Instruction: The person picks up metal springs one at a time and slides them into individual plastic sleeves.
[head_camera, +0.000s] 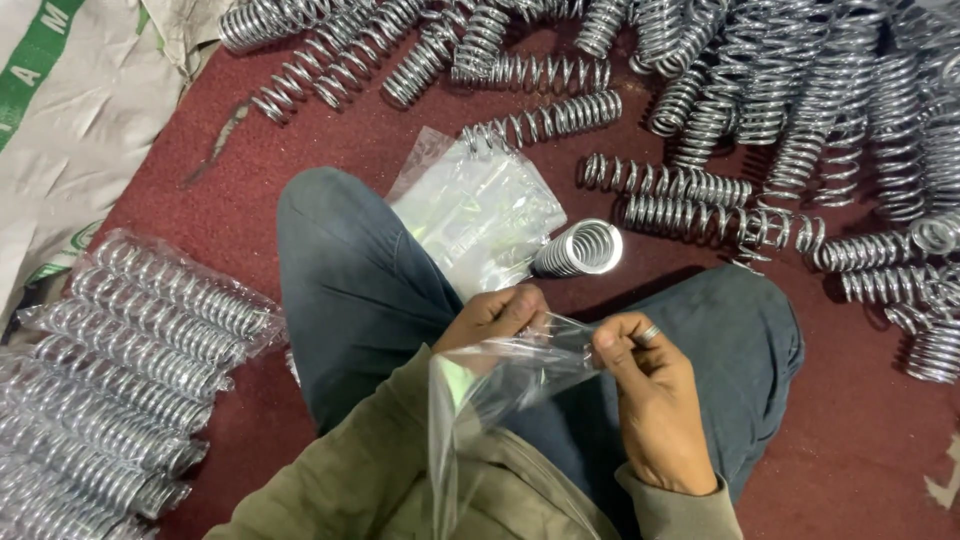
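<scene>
olive-green sleeves (400, 470), dark blue jeans (360, 290), and a silver ring (648, 333) on the right hand (655, 400).

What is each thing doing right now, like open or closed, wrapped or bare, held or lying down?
clear plastic bag: held at its top edge by both hands, empty.
left hand: grip pinched on the bag's edge.
right hand: grip pinched on the bag's edge.
stack of empty bags: lying flat on the floor.
bagged springs: wrapped, laid in a row.
loose springs: bare, piled.
single spring: bare, lying near the knees.
</scene>
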